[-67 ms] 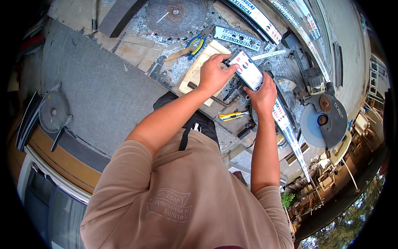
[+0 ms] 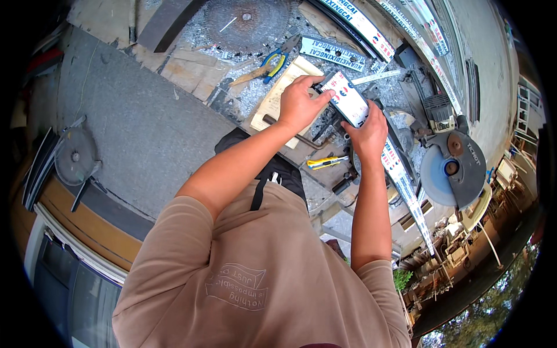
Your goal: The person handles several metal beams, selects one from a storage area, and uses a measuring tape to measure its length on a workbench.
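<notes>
Both of my hands are closed on a metal profile (image 2: 346, 100) with white printed film on its face and dark sides. My left hand (image 2: 299, 103) pinches its far left end, thumb on the film. Nearer me, my right hand (image 2: 370, 133) grips its right edge. A filmed strip (image 2: 400, 177) runs on toward the lower right; my right hand hides whether it is the same piece. Under my left hand lies a pale wooden board (image 2: 268, 113). Close by are a bent metal rod (image 2: 313, 142) and a yellow utility knife (image 2: 326, 162).
At right stands a cut-off saw with a guarded disc (image 2: 441, 174). Blue-and-yellow pliers (image 2: 276, 60) lie beyond the board, near a large round saw blade (image 2: 246, 20). More filmed profiles (image 2: 360, 26) lie at the far side. Metal chips cover the work area. Another disc (image 2: 75, 155) is at left.
</notes>
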